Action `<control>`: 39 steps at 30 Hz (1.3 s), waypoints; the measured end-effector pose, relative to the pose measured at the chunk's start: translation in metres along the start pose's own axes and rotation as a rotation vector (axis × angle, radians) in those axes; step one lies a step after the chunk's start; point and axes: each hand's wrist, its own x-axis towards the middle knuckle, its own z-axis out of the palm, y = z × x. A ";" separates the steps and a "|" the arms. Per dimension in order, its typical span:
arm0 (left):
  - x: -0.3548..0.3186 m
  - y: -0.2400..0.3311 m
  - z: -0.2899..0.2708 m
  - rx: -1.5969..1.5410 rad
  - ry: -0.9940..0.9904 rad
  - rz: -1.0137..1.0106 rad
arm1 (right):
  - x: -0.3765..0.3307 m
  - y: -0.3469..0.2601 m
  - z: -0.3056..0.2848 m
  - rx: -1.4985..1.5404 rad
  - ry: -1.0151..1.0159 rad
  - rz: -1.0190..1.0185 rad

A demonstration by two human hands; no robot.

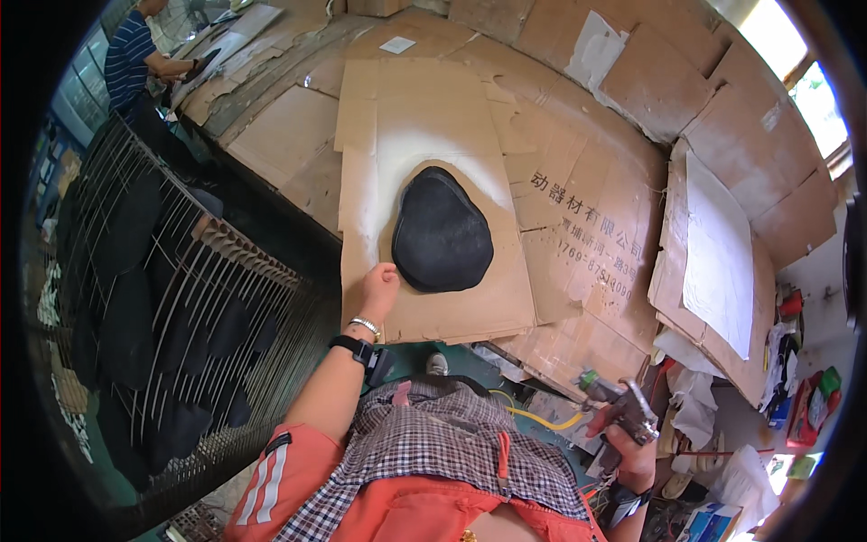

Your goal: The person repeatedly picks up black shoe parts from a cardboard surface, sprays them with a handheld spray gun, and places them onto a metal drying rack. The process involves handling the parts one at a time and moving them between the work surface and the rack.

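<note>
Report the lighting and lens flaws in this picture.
Head view: the windows at upper right are blown out to white; head view: the black pieces in the wire rack at left show little detail in the dimmer light; head view: black corners and fisheye bending toward the rim; head view: the black pad near centre looks fairly sharp.

Single fisheye view from the person's head, facing steeply down and forward, checked apron close at the near edge, left hand and right hand slightly farther off, cardboard-covered bench beyond, wire rack left, co-worker far left.
</note>
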 end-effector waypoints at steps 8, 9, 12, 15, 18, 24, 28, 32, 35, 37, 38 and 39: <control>0.012 0.031 0.039 0.316 0.082 -0.086 | 0.023 -0.005 0.006 -0.013 0.093 -0.001; 0.013 0.030 0.041 0.318 0.083 -0.111 | 0.021 -0.008 0.001 -0.028 0.060 0.014; 0.017 0.026 0.048 0.332 0.102 -0.164 | 0.023 -0.003 -0.008 -0.017 0.014 0.019; 0.022 0.025 0.052 0.341 0.112 -0.185 | 0.036 0.000 -0.010 0.009 0.073 0.024; 0.021 0.041 0.050 0.255 0.064 -0.209 | 0.044 -0.005 -0.011 0.016 -0.026 0.000; 0.033 0.088 0.051 -0.709 -0.052 -0.354 | 0.075 0.003 -0.020 0.001 -0.007 0.011; 0.040 0.148 0.016 -1.308 -0.220 -0.250 | 0.099 0.001 -0.012 -0.001 -0.075 -0.014; 0.012 0.220 -0.041 -1.454 -0.233 -0.228 | 0.116 0.013 0.003 0.049 -0.179 -0.019; -0.013 0.251 -0.094 -1.498 -0.243 -0.051 | 0.132 0.018 0.006 -0.061 -0.311 0.081; -0.044 0.260 -0.144 -1.552 -0.161 0.036 | 0.139 -0.015 0.027 -0.207 -0.423 0.248; -0.059 0.268 -0.169 -1.573 -0.148 0.072 | 0.145 -0.015 0.036 -0.206 -0.472 0.214; -0.077 0.285 -0.191 -1.539 -0.069 0.140 | 0.150 -0.013 0.044 -0.201 -0.507 0.179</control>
